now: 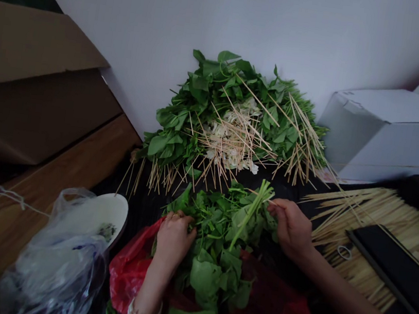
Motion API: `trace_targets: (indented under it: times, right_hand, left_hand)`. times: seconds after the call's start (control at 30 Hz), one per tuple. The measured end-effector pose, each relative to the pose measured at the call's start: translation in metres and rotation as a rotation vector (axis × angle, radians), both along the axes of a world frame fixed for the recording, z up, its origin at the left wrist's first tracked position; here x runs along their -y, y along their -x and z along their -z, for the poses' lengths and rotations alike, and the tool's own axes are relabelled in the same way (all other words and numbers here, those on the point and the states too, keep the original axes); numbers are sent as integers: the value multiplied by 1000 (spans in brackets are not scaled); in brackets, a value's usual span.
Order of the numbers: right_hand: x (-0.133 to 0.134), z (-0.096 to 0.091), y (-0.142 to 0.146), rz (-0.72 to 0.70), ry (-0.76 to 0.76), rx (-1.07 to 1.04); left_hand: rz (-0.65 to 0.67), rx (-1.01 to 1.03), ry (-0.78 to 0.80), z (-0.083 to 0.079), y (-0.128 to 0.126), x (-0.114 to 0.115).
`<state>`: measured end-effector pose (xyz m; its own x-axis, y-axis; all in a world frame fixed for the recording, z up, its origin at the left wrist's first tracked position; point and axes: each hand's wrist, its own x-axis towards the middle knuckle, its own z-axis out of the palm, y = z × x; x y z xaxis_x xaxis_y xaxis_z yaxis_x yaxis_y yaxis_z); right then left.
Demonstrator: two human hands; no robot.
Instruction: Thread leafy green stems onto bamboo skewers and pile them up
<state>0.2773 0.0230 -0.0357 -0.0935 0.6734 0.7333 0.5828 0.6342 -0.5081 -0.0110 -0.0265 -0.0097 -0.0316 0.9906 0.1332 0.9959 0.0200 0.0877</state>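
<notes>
My right hand [293, 226] is closed in a pinch on a thin bamboo skewer [253, 191], which meets a bunch of leafy greens [255, 207] with its cut stems pointing up. Whether the skewer pierces the stems is hard to see. Lower left of that bunch, my left hand [175, 233] curls its fingers into loose leafy greens [208, 219]; its fingertips are hidden among the leaves. The loose greens lie on and in an open red plastic bag [132, 265] beneath both hands.
Against the wall is a heap of skewered greens [204, 83], with white skewered pieces [236, 129] in its middle. Bare skewers [376, 217] and a dark flat object [397, 266] lie right. A white bowl [119, 212], clear plastic bag [57, 270] and cardboard box [33, 49] stand left; a white box [392, 136], right.
</notes>
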Motion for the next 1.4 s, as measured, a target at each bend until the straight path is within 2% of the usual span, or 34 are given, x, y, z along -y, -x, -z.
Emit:
trace_targets:
  times: [0.1,0.23,0.3,0.43,0.57,0.7,0.83,0.9,1.03,1.1,1.2,1.4]
  right_hand:
    - [0,-1,1,-4,-32,17]
    - [0,-3,2,1,-82,41]
    - [0,-4,2,-5,-89,51]
    - [0,-4,2,-7,-87,61]
    - [0,-3,2,-13,-84,60]
    - [0,-2,2,-11,-95,67]
    - [0,-1,3,-16,-99,76]
    - [0,0,3,-17,-101,79]
    - [0,-1,4,-21,-107,82]
    - [0,-2,4,-19,-113,80]
    - [0,-2,4,-10,-117,71]
    - [1,-3,5,-22,-110,84]
  left_hand:
    - [8,5,73,-6,-4,-3]
    - [2,130,127,-9,-5,-5]
    - [6,236,66,-8,-3,-6]
    - [49,450,-174,-6,5,-9]
    - [52,567,-228,-8,15,-11]
    - [-40,457,-171,-5,29,-5]
    - [-59,338,83,-2,35,3]
    - [-54,305,160,-2,33,4]
    - [-69,248,174,-3,25,0]
    - [-59,281,142,-4,24,-1]
    - [-5,490,57,-9,27,-1]
    - [-49,1255,-107,-22,27,-1]
